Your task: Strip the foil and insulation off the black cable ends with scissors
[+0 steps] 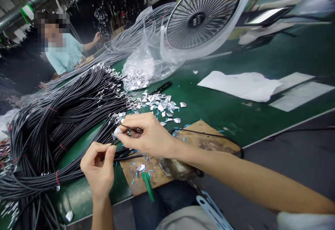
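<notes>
My left hand point(98, 169) is closed, thumb and forefinger pinching the end of a black cable point(113, 141). Small coloured wire ends show at its tip. Just above, my right hand point(149, 134) is closed too, with white coverings on its fingertips, which meet the cable end. A slim dark piece point(134, 129) lies in its grip; whether it is a tool or part of a cable I cannot tell. Left of both hands is a large heap of bundled black cables point(78, 101), many with silvery stripped ends, tied with red bands.
Foil scraps point(162, 102) and blue bits lie beyond my hands, near a dark cutter point(161, 87) and a clear plastic bag point(140, 66). A fan point(201, 19) stands behind. White paper point(238, 85) lies right; a stained board point(204, 135) is in front. Another person point(65, 50) is across the table.
</notes>
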Demonstrator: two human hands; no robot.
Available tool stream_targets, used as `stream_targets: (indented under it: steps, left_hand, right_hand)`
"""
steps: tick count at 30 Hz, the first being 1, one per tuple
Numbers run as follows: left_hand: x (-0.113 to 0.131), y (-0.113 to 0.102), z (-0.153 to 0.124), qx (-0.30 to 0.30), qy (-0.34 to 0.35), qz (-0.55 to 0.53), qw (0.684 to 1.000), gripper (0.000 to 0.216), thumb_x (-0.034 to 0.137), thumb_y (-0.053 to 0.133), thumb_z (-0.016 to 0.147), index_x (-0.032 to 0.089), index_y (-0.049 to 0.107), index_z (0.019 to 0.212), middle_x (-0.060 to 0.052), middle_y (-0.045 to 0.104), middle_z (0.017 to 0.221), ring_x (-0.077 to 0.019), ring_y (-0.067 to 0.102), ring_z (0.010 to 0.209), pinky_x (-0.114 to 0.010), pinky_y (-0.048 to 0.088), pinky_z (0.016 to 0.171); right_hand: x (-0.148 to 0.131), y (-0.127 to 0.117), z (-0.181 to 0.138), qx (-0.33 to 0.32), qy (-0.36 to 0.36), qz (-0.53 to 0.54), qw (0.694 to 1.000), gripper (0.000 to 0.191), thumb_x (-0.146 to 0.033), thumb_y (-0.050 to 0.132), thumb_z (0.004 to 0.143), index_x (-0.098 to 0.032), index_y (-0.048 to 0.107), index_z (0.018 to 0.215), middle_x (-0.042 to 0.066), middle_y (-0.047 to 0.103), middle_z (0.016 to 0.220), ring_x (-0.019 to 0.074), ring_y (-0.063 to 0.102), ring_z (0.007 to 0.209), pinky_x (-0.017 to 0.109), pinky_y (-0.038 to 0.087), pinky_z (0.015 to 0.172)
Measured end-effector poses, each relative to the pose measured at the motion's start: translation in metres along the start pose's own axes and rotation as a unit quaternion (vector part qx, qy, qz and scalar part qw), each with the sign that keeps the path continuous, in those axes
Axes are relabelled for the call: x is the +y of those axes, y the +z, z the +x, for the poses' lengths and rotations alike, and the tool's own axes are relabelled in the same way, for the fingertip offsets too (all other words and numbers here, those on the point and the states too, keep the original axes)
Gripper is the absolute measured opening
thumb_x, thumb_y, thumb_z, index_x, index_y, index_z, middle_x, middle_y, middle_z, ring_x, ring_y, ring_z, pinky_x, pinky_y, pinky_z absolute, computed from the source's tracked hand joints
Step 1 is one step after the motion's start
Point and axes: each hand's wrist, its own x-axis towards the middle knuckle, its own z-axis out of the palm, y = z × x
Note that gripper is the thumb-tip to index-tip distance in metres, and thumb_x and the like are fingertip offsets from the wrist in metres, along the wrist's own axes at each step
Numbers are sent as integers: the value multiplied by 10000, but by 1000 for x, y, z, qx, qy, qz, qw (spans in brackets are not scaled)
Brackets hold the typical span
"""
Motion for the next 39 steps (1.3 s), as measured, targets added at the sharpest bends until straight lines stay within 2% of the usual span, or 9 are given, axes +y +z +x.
stream_targets:
  steps: [8, 14, 17, 21, 23, 25, 28, 32, 39]
  left_hand:
    - [0, 1, -1, 2, -4, -14, 1000, 149, 186, 650, 763, 164, 599, 626, 45, 528, 560, -70, 476, 515, -174, 374, 484]
    - [1, 2, -2, 6, -1, -15, 1000, 154, 174, 641, 774, 166, 598, 627, 50, 526, 546, -64, 463, 497, -168, 368, 474]
    - [-1, 2, -5, 10, -21, -8, 1000, 167, 191, 652, 772, 164, 590, 620, 49, 526, 541, -65, 460, 491, -172, 369, 475]
    - [-1, 2, -5, 16, -61, -14, 998, 179, 214, 667, 756, 158, 587, 607, 49, 513, 528, -67, 449, 476, -174, 363, 456]
    - [0, 3, -4, 23, -74, -14, 997, 214, 248, 659, 769, 152, 585, 592, 43, 508, 516, -68, 444, 465, -175, 363, 447]
    - [2, 3, -2, 32, -74, -22, 997, 240, 265, 656, 776, 148, 580, 581, 40, 505, 516, -66, 443, 470, -174, 368, 455]
    - [4, 3, 0, 42, -55, -36, 997, 212, 237, 663, 771, 149, 583, 595, 46, 498, 535, -60, 441, 491, -164, 368, 470]
    - [2, 4, 0, 36, -39, -43, 998, 179, 205, 666, 768, 155, 590, 615, 51, 505, 549, -58, 449, 498, -155, 371, 471]
    - [0, 5, -3, 21, -30, -41, 998, 148, 191, 671, 765, 158, 600, 640, 50, 531, 575, -61, 481, 524, -154, 386, 493]
  right_hand:
    - [2, 3, -4, 11, -42, -31, 999, 146, -77, 535, 745, -139, 617, 640, -30, 526, 560, 70, 407, 507, 206, 351, 514]
    - [2, 6, -5, 66, -47, -35, 996, 128, -71, 562, 739, -146, 620, 652, -9, 584, 593, 84, 502, 537, 205, 411, 525]
    - [6, 6, -9, 81, -130, -57, 987, 121, -99, 556, 800, -136, 626, 708, 22, 613, 642, 97, 544, 577, 207, 443, 539]
    - [12, 4, -13, 25, -246, -97, 964, 175, -130, 501, 878, -133, 627, 758, 31, 618, 663, 89, 536, 555, 195, 420, 485]
    - [13, 4, -13, 12, -266, -82, 960, 169, -126, 500, 884, -126, 631, 776, 28, 622, 668, 80, 535, 553, 184, 421, 484]
    - [10, 5, -13, 38, -238, -44, 970, 117, -98, 544, 849, -110, 637, 779, 31, 627, 680, 76, 551, 578, 175, 440, 520]
    - [3, 5, -9, 96, -107, -12, 989, 56, -71, 611, 760, -108, 647, 738, 15, 608, 651, 77, 536, 576, 186, 435, 538]
    - [-3, 4, -4, 29, 38, 13, 999, 63, -96, 646, 711, -121, 657, 654, -27, 546, 578, 61, 451, 515, 189, 357, 485]
    - [0, 4, -3, 8, 57, 51, 997, 162, -55, 620, 711, -126, 613, 566, -63, 453, 523, 42, 370, 495, 183, 288, 480]
